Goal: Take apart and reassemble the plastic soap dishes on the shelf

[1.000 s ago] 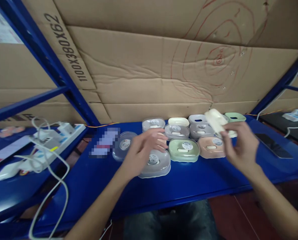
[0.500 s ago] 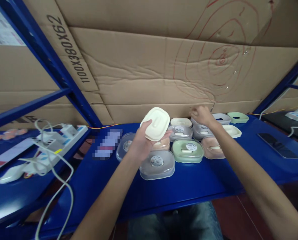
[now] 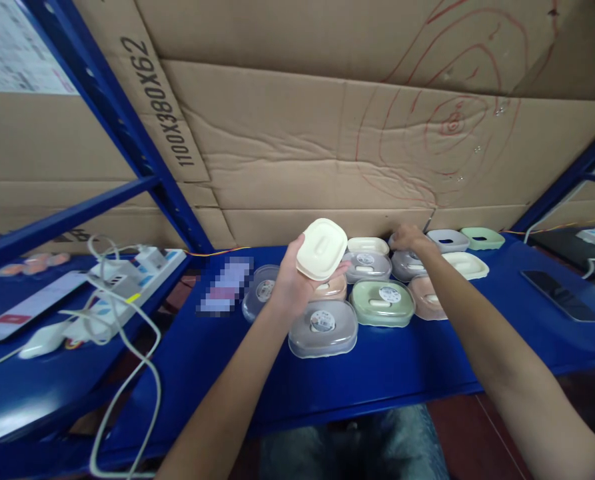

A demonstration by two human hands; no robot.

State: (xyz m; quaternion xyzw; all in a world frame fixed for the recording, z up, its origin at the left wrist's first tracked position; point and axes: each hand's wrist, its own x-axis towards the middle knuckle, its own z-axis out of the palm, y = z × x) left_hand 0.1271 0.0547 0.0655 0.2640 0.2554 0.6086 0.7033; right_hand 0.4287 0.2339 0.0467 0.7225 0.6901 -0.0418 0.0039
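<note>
In my left hand (image 3: 293, 280) I hold a cream rounded plastic dish (image 3: 322, 249) tilted up, its long middle ridge facing me. The thumb lies along its left edge and the fingers go beneath. At the back row, my right hand (image 3: 411, 239) has its fingers curled down beside a grey lidded box (image 3: 406, 265); what they grip, if anything, is hidden. Below my left hand sit a clear-lidded grey box (image 3: 323, 333) and a partly covered peach box (image 3: 333, 288). A green box (image 3: 383, 303) with a round label stands to their right.
More boxes stand around: a grey one (image 3: 370, 268), a peach one (image 3: 424, 297) and a cream piece (image 3: 467, 265). Grey (image 3: 448, 240) and green (image 3: 482, 238) pieces with oval holes lie at the back right. A phone (image 3: 560, 295) is right; a power strip (image 3: 152, 283) with cables is left.
My right hand has come down from above the back row to beside the grey box, fingers lower now. The left hand still holds the cream dish. The whole view has shifted slightly right.
</note>
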